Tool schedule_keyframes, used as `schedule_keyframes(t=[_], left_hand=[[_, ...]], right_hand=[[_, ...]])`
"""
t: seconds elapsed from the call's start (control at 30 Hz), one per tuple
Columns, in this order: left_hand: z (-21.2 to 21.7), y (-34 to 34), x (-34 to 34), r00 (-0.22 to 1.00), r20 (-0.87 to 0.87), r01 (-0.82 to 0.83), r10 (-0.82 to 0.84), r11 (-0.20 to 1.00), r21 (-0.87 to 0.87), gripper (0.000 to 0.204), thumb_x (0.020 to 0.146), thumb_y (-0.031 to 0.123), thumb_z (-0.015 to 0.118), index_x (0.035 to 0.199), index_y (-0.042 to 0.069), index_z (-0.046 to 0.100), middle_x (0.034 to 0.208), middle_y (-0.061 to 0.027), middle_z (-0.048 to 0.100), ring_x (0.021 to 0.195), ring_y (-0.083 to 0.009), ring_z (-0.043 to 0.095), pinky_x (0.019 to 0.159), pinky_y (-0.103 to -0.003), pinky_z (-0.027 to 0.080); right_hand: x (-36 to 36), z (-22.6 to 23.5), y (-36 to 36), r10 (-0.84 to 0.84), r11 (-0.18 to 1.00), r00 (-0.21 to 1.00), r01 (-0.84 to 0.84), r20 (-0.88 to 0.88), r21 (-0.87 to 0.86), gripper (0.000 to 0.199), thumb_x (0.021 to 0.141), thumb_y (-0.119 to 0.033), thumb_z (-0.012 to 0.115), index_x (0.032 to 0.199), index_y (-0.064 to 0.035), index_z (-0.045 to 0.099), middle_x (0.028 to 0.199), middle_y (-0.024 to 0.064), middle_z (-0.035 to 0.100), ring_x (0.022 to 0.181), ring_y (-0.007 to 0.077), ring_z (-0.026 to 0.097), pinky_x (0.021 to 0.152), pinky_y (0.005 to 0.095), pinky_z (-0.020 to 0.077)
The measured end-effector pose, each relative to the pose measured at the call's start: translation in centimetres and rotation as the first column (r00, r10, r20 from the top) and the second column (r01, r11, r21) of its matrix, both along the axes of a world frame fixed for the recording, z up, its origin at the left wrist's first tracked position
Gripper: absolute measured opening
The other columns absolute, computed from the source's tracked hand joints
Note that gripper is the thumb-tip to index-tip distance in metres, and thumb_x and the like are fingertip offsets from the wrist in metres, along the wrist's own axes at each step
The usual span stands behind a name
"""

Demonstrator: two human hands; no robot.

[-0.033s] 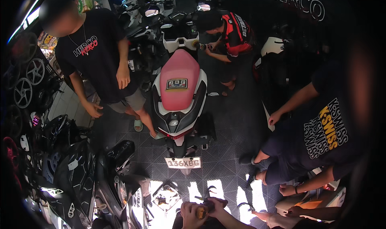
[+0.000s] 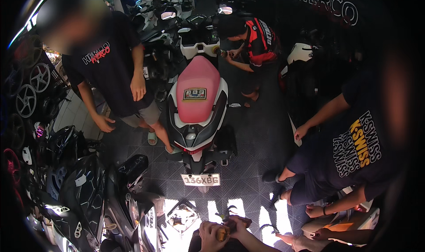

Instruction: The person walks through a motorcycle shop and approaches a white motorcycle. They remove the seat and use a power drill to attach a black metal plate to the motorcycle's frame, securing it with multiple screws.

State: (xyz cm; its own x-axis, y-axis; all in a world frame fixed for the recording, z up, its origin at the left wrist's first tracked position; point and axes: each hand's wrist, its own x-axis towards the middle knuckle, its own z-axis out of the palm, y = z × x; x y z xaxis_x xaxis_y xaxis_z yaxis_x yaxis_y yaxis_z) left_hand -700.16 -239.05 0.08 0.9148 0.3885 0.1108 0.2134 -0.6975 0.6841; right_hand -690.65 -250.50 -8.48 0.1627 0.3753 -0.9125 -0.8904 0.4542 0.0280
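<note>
At the lower edge, my left hand (image 2: 209, 235) is closed around a dark object with a rounded yellow-orange end (image 2: 222, 235). My right hand (image 2: 240, 225) is closed on the same object's darker part, a little farther right. Its exact kind is hard to make out. Ahead of my hands, apart from them, stands a scooter (image 2: 190, 137) with a red seat (image 2: 198, 86) and white and black panels, its rear toward me.
A person (image 2: 113, 57) stands left of the scooter; another in red and black (image 2: 261, 44) crouches beside its front with a yellow-ended tool. People at right (image 2: 349, 137) stand close by. Dark motorcycles (image 2: 82, 203) crowd the left, below wheel rims (image 2: 26, 100). Sunlight falls on the tiled floor (image 2: 248, 163).
The head of the person at left has shifted right and down a little. My hands keep their hold with hardly any movement.
</note>
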Motion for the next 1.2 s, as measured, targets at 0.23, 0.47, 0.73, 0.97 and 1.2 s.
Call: schedule_keyframes(t=[0.23,0.47,0.73,0.97,1.2], left_hand=[[10.4,3.8,7.1,0.838,0.200,0.533,-0.507,0.840,-0.102,0.046,0.085,0.031,0.077,0.120,0.006,0.059,0.122,-0.0211,0.059,0.118,-0.0402,0.056,0.101,-0.055,0.044],[7.7,11.3,14.8,0.959,0.131,0.267,-0.250,0.954,-0.133,0.025,0.092,0.014,0.068,0.113,0.002,0.064,0.105,-0.0130,0.068,0.094,-0.0320,0.065,0.081,-0.042,0.050],[15.1,16.9,40.1,0.914,0.401,-0.064,0.062,0.998,-0.009,0.028,0.089,0.011,0.065,0.115,0.000,0.060,0.120,-0.0194,0.061,0.114,-0.0384,0.056,0.099,-0.047,0.044],[9.3,24.4,48.4,0.929,-0.137,-0.332,0.343,0.938,0.098,0.055,0.091,0.031,0.065,0.122,-0.014,0.054,0.120,-0.0350,0.062,0.114,-0.0462,0.060,0.102,-0.049,0.047],[6.7,27.1,56.1,0.683,-0.577,-0.506,0.447,0.860,0.068,0.098,0.096,0.071,0.041,0.117,-0.022,0.062,0.130,-0.0476,0.052,0.126,-0.0567,0.052,0.110,-0.052,0.042]], right_hand=[[7.9,1.4,-4.6,-0.179,0.983,0.974,0.172,0.142,0.059,0.018,0.095,-0.025,0.065,0.096,-0.0071,0.062,0.063,0.0025,0.054,0.055,0.0137,0.054,0.059,0.0324,0.0522],[17.2,11.8,-6.3,0.897,0.246,0.390,-0.052,0.207,-0.968,0.030,0.080,-0.026,0.073,0.092,0.0013,0.074,0.078,0.0193,0.073,0.077,0.0314,0.074,0.067,0.0440,0.0566],[25.4,13.0,-7.8,0.992,-0.116,0.052,-0.009,-0.116,-0.993,0.047,0.076,-0.041,0.071,0.110,-0.0091,0.073,0.091,0.0202,0.075,0.091,0.0404,0.072,0.081,0.0468,0.0559],[36.2,5.8,-7.0,0.994,-0.074,0.072,-0.063,-0.078,-0.995,0.045,0.079,-0.039,0.070,0.111,-0.0071,0.073,0.101,0.0245,0.073,0.101,0.0437,0.070,0.088,0.0508,0.0547],[52.8,-2.0,-9.7,0.995,-0.088,-0.061,-0.148,-0.080,-0.985,0.052,0.081,-0.048,0.072,0.107,-0.0024,0.074,0.100,0.0267,0.073,0.099,0.0443,0.070,0.088,0.0519,0.0553]])
